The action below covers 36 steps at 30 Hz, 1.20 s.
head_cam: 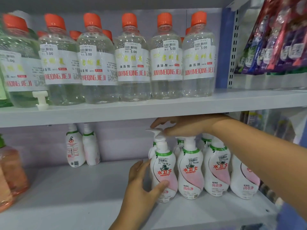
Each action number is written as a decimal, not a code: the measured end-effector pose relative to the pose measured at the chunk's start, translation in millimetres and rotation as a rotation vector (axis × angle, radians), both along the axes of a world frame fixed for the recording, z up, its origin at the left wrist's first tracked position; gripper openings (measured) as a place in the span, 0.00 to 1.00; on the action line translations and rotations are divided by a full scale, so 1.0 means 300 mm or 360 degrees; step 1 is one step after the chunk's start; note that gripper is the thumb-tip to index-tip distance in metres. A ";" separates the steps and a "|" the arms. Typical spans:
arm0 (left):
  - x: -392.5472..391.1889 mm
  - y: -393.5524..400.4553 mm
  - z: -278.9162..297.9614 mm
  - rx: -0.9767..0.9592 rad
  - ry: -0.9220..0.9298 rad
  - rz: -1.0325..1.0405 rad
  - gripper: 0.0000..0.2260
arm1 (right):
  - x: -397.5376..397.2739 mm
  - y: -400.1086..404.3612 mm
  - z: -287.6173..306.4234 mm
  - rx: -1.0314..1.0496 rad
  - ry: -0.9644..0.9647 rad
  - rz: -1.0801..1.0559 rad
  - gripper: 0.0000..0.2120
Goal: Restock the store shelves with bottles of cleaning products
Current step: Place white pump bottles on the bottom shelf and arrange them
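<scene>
The leftmost white-and-pink plastic pump bottle (163, 173) is stood at the front of the lower grey metal shelf (79, 196), touching the next bottle in its row of like pump bottles (216, 168). It is gripped low on its body by the left hand (141, 185), thumb across the front, fingers round the left side. The right hand (181, 126) is laid over the white pump heads (159, 138) with fingers nearly straight; nothing is seen to be clasped by it. Risk is judged as follows: the bottles are tall, waisted and tightly packed, so a sideways push at the base could tip a neighbour, and the row could fall in turn toward the shelf's right edge. A pump head could be caught under the upper shelf lip (149, 117) if the bottle is lifted, clearance being small. Two similar bottles (82, 146) are stood at the back, well apart. An orange translucent bottle (11, 171) is seen at far left. Clear orange-capped bottles (132, 63) are lined above; hanging packets (274, 39) at right.
</scene>
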<state>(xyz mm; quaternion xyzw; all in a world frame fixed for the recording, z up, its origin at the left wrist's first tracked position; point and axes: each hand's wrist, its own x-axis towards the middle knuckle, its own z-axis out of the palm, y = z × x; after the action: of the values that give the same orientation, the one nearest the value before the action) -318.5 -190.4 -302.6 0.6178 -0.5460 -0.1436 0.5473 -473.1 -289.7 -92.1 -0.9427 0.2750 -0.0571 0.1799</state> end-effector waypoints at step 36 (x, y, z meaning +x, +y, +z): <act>-0.026 0.043 0.095 0.0319 0.0637 0.0247 0.13 | 0.035 0.059 -0.038 -0.0542 0.0085 0.0147 0.25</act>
<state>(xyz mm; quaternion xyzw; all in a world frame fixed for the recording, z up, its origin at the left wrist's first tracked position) -326.4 -177.6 -274.0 0.6684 -0.3605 -0.2742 0.5900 -462.6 -271.8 -103.5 -0.9724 0.2224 -0.0693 0.0125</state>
